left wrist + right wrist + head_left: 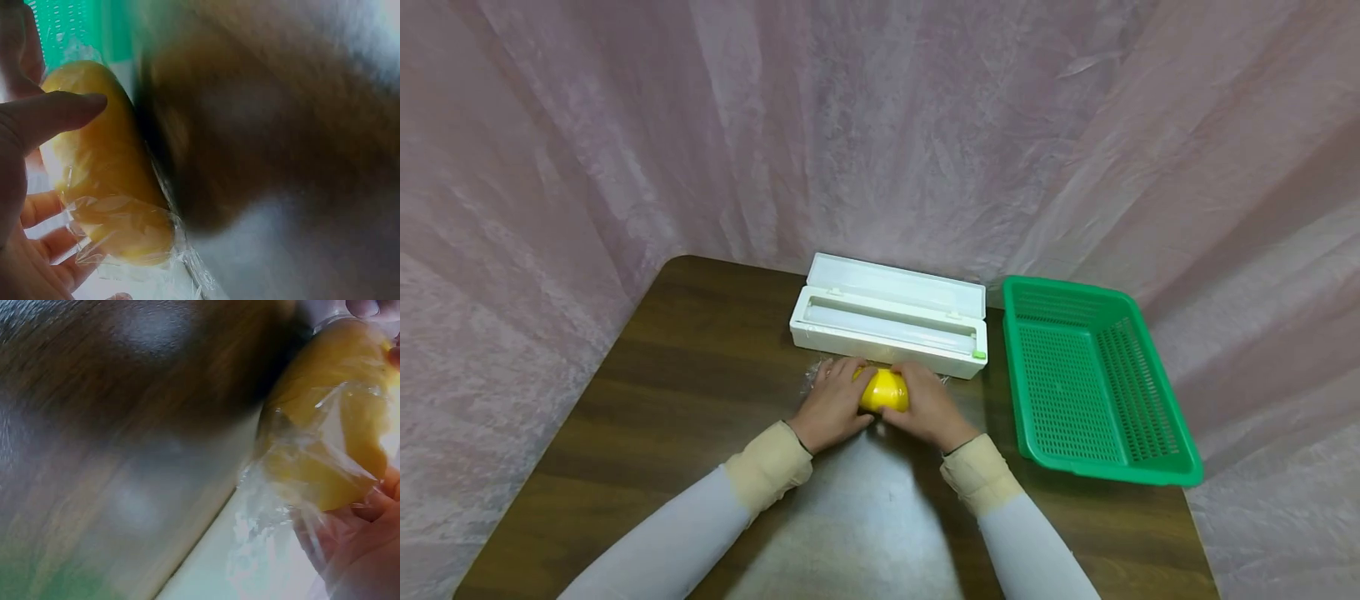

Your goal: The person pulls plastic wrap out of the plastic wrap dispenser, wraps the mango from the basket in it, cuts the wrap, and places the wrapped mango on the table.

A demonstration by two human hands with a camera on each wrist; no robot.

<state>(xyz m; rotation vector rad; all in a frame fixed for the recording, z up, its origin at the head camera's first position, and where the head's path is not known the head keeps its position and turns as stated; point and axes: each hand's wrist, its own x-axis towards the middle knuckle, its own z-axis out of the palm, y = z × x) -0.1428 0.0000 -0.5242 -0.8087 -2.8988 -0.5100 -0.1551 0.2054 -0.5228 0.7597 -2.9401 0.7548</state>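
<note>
Both hands hold a smooth, oblong yellow fruit (886, 390) low over the table. My left hand (831, 408) grips its left end, thumb on the near side and fingers spread behind. At the opposite end, my right hand (929, 408) grips it with the thumb low on the near side. Clear cling film (312, 434) lies wrinkled around the fruit, and a loose crumpled flap (122, 215) shows by the left fingers. Just beyond the hands stands a white cling film dispenser (850, 342), lid (895, 283) raised, with the film roll (887, 325) visible inside.
A green plastic basket (1011, 375) with slotted sides stands right of the dispenser. The dark wooden table (685, 358) has a rounded far left corner. Pinkish curtains (895, 150) hang behind and at both sides.
</note>
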